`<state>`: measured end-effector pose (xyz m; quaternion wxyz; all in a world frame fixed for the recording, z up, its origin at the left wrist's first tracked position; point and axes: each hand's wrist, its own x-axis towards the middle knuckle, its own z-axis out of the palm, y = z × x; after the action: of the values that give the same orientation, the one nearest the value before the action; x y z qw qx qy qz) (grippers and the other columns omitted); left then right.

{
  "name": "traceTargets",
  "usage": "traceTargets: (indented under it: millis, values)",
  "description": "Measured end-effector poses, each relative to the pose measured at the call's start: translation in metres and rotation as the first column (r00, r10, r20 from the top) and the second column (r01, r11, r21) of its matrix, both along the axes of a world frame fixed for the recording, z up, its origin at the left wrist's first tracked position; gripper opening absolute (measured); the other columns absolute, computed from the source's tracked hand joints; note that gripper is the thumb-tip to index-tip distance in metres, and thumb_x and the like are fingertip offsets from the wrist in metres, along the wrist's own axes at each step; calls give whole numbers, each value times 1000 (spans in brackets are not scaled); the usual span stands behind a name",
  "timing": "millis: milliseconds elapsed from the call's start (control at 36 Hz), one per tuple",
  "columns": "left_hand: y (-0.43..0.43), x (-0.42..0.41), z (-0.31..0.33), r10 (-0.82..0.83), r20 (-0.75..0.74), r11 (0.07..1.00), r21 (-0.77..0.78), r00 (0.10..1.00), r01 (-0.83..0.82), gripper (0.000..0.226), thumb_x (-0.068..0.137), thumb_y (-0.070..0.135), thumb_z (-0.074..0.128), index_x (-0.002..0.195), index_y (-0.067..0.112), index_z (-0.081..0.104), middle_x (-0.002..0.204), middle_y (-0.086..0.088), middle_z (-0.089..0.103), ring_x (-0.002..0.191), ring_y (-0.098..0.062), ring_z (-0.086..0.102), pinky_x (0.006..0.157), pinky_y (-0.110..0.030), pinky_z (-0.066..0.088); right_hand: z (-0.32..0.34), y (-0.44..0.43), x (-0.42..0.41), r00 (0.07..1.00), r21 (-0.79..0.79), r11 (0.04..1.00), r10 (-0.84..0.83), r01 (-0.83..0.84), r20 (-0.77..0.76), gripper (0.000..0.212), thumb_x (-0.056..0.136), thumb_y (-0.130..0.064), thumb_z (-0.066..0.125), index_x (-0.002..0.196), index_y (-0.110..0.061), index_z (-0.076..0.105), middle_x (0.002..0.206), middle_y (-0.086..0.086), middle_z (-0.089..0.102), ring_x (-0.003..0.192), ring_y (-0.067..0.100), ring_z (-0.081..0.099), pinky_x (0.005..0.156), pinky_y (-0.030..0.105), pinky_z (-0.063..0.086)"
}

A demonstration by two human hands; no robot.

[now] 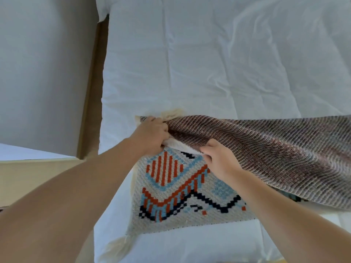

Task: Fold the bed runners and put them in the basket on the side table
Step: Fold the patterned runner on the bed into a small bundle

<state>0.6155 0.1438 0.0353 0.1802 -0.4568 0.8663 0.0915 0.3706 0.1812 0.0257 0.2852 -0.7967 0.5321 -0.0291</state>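
Left hand [152, 134] grips fringed end of bed runner [266, 149]. Right hand [218, 158], at 4 o'clock of left, pinches its edge. Runner lies folded on white bed [190, 63], brown underside uppermost.

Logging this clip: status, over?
Left hand and right hand grip runner edge. Brown side turned over patterned end, on bed. Nothing in the way.

Far half of white bed sheet [209, 63]: open passage. Wooden bed frame [91, 114] borders left edge. Raised brown runner [275, 152] blocks right-side approach.
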Motion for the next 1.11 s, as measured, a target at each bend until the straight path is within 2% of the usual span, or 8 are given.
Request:
traceTargets:
  millis: [56, 139, 222, 361, 694, 861, 972, 1111]
  values:
    - [18, 11, -4, -36, -82, 998, 48, 996, 40, 15, 77, 31, 60, 88, 25, 67, 110, 7, 61, 112, -16, 48, 107, -41, 26, 4, 8, 4, 998, 24, 999, 49, -48, -37, 27, 96, -7, 49, 116, -12, 66, 100, 2, 54, 76, 21, 58, 69, 37, 52]
    - [42, 20, -7, 17, -119, 987, 159, 993, 2, 10, 76, 24, 56, 68, 25, 51, 77, 10, 59, 85, -12, 55, 114, -39, 20, 7, 19, 6, 989, 48, 992, 124, -121, -75, 30, 98, -11, 47, 123, -15, 63, 106, 1, 54, 77, 18, 58, 71, 34, 53]
    - [67, 27, -6, 123, -108, 984, 144, 987, -107, 11, 79, 18, 50, 69, 22, 46, 68, 7, 56, 68, -15, 53, 101, -35, 35, 6, 29, 5, 977, 62, 983, 180, -174, -114, 28, 99, -13, 46, 120, -15, 64, 107, 1, 55, 78, 17, 58, 73, 33, 53]
    - [116, 35, -9, 237, -8, 965, 115, 971, -235, 11, 89, 16, 42, 81, 22, 46, 83, 4, 58, 74, -21, 55, 81, -33, 35, 5, 49, 4, 924, 100, 941, 336, -323, -180, 26, 100, -14, 42, 116, -12, 63, 98, -1, 47, 78, 17, 53, 72, 32, 50]
    - [236, 24, -33, 508, 78, 845, 146, 858, -514, 33, 92, 16, 43, 119, 27, 58, 114, 3, 53, 98, -22, 57, 70, -34, 42, -12, 111, -2, 695, 199, 775, 628, -600, -350, 36, 95, -4, 45, 128, -16, 51, 107, 2, 44, 78, 17, 47, 62, 30, 42]
    - [268, 24, -52, 605, 68, 767, 216, 793, -604, 35, 96, 16, 39, 126, 25, 55, 120, 1, 50, 104, -26, 56, 73, -31, 41, -33, 137, 5, 683, 230, 773, 631, -591, -367, 32, 93, 0, 43, 122, -11, 53, 110, 6, 44, 85, 23, 50, 64, 33, 35]
    - [280, 23, -67, 645, 82, 711, 299, 760, -636, 30, 94, 19, 37, 114, 18, 60, 112, -1, 52, 105, -25, 55, 84, -35, 45, -55, 151, 8, 713, 298, 797, 603, -525, -358, 27, 93, -1, 42, 116, -7, 55, 110, 9, 47, 92, 27, 53, 68, 34, 39]
    - [280, 16, -71, 589, 64, 785, 190, 806, -589, 24, 86, 30, 38, 81, 16, 57, 87, 1, 55, 82, -20, 54, 63, -31, 40, -73, 157, 6, 754, 382, 785, 600, -488, -268, 41, 103, -40, 29, 113, -15, 61, 106, 1, 52, 99, 22, 54, 84, 37, 47]
